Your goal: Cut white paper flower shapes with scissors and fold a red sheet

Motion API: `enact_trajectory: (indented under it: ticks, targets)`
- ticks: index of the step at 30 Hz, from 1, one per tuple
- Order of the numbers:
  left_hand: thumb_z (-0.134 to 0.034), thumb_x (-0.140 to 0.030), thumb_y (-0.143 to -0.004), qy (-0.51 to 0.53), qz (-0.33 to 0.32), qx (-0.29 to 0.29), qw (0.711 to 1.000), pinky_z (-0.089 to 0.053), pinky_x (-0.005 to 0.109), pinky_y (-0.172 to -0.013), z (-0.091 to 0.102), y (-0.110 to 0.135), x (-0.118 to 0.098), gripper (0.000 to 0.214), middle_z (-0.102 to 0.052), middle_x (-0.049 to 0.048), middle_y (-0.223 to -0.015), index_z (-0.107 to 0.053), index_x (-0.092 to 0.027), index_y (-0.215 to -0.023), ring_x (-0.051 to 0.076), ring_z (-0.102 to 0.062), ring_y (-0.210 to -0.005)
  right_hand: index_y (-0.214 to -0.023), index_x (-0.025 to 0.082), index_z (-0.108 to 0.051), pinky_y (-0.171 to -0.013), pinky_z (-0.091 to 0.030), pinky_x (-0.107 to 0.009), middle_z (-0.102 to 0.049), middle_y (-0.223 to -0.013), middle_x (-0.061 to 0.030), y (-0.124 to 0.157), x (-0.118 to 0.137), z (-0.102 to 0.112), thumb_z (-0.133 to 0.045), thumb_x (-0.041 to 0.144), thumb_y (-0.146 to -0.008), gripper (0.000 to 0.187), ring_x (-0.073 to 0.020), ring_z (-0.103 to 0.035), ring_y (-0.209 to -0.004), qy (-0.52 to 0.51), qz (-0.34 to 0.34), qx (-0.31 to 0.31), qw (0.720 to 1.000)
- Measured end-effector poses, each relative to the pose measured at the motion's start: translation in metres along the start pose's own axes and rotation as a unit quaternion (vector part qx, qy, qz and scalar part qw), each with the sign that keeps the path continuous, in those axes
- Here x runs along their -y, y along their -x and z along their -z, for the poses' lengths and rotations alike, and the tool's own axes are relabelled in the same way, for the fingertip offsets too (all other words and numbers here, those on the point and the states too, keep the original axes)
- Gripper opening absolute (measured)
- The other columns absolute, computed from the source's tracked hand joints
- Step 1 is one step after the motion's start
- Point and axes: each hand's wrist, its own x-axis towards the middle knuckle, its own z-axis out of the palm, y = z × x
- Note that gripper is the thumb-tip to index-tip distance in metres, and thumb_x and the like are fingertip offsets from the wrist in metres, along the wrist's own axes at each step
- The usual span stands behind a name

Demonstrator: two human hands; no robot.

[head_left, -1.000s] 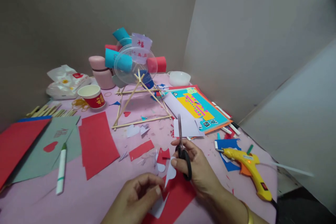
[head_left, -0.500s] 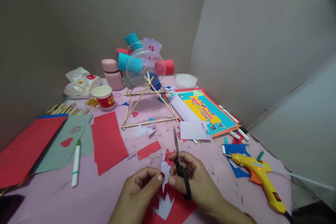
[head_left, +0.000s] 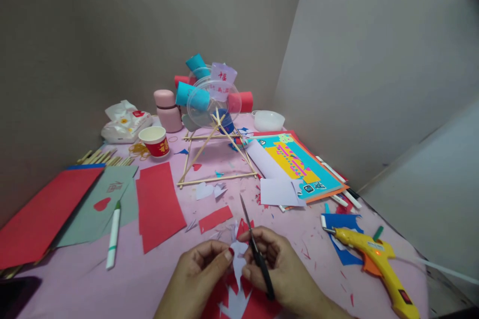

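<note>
My left hand pinches a small cut piece of pale lilac paper between thumb and fingers. Wrapped in my right hand are black-handled scissors, their blades closed and pointing away from me; the right thumb and fingertips also touch the lilac piece's edge. Below my hands lie red paper and more lilac paper with jagged cut edges. Just beyond are a red paper strip and white heart-shaped cutouts. Farther back stands a wooden-stick frame carrying a clear disc wheel with coloured paper cups.
A yellow glue gun with a lit light lies right, on blue scraps. Coloured sheets and markers are behind it. On the left are red paper, a green-tipped marker, a paper cup, a pink flask and tissues.
The view has shifted slightly, so the table things sit lower and farther right. The scissors have tilted, their tips now pointing more to the left. Both hands keep their holds.
</note>
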Motion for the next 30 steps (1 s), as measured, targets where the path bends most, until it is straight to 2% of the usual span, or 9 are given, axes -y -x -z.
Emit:
enact_trajectory:
  ticks: [3,7,11,15,19,21,25,30]
  targets:
    - [-0.069,-0.048,-0.07,0.01,0.0,0.014,1.0,-0.038,0.022,-0.053,0.0,0.0,0.003,0.032,-0.059,-0.0015,-0.057,-0.063,-0.017,-0.069,0.012,-0.049,-0.052,-0.093,0.015,-0.059,-0.056,-0.04,-0.02,-0.055,-0.066,0.0042,0.0,0.001,0.0,-0.071,0.012,-0.055,0.04,-0.0096,-0.05,-0.06,0.003,-0.006,0.001,1.0]
    - [-0.066,-0.049,-0.074,0.01,-0.007,0.054,0.998,-0.043,0.028,-0.059,0.0,0.001,0.004,0.033,-0.066,0.0042,-0.065,-0.064,-0.016,-0.077,0.019,-0.059,-0.058,-0.09,0.015,-0.058,-0.054,-0.039,-0.021,-0.054,-0.066,0.0042,0.0,0.0,0.0,-0.066,0.01,-0.055,0.037,-0.0098,-0.048,-0.058,0.013,-0.01,0.007,1.0]
    - [-0.066,-0.047,-0.075,0.005,-0.01,0.068,0.998,-0.044,0.03,-0.061,0.003,0.001,0.004,0.031,-0.067,0.0055,-0.067,-0.065,-0.016,-0.079,0.02,-0.061,-0.062,-0.086,0.015,-0.058,-0.052,-0.037,-0.021,-0.052,-0.063,0.0051,0.0,-0.003,-0.002,-0.062,0.009,-0.053,0.034,-0.0091,-0.045,-0.055,0.006,-0.005,0.026,1.0]
    - [-0.067,-0.047,-0.074,0.005,-0.009,0.05,0.999,-0.043,0.028,-0.06,0.004,0.001,0.003,0.031,-0.065,0.0039,-0.065,-0.065,-0.016,-0.075,0.018,-0.058,-0.06,-0.088,0.015,-0.059,-0.052,-0.035,-0.021,-0.051,-0.062,0.0051,-0.001,-0.002,-0.002,-0.063,0.012,-0.054,0.035,-0.0093,-0.044,-0.055,0.012,-0.007,0.019,1.0]
    - [-0.073,-0.046,-0.068,0.061,-0.005,0.02,0.998,-0.041,0.023,-0.057,0.002,0.004,-0.002,0.031,-0.06,-0.0009,-0.061,-0.063,-0.017,-0.071,0.012,-0.053,-0.056,-0.095,0.016,-0.058,-0.054,-0.036,-0.021,-0.049,-0.062,0.0054,-0.002,-0.005,0.004,-0.064,0.017,-0.062,0.034,-0.01,-0.042,-0.056,0.058,0.026,-0.009,0.998]
    - [-0.075,-0.044,-0.067,0.095,0.0,0.008,0.995,-0.042,0.022,-0.058,0.0,0.006,-0.006,0.029,-0.061,-0.001,-0.063,-0.063,-0.018,-0.071,0.012,-0.054,-0.057,-0.099,0.016,-0.059,-0.056,-0.038,-0.023,-0.051,-0.066,0.0036,-0.002,-0.008,0.008,-0.061,0.015,-0.067,0.033,-0.0112,-0.044,-0.059,0.136,0.067,-0.01,0.988]
    - [-0.074,-0.038,-0.069,0.127,-0.018,-0.009,0.992,-0.045,0.025,-0.065,-0.005,0.011,-0.015,0.022,-0.065,0.0008,-0.071,-0.064,-0.019,-0.071,0.015,-0.057,-0.067,-0.098,0.018,-0.062,-0.061,-0.042,-0.025,-0.058,-0.079,-0.0012,-0.002,-0.013,0.013,-0.056,0.01,-0.066,0.034,-0.0146,-0.05,-0.067,0.297,0.157,0.007,0.942]
    - [-0.071,-0.041,-0.071,0.06,-0.076,-0.016,0.995,-0.045,0.028,-0.078,-0.003,0.011,-0.021,0.021,-0.067,0.0023,-0.077,-0.067,-0.021,-0.074,0.021,-0.06,-0.081,-0.1,0.018,-0.063,-0.061,-0.043,-0.027,-0.061,-0.081,-0.0041,-0.002,-0.015,0.013,-0.052,0.009,-0.06,0.042,-0.0167,-0.054,-0.068,0.354,0.187,0.036,0.916]
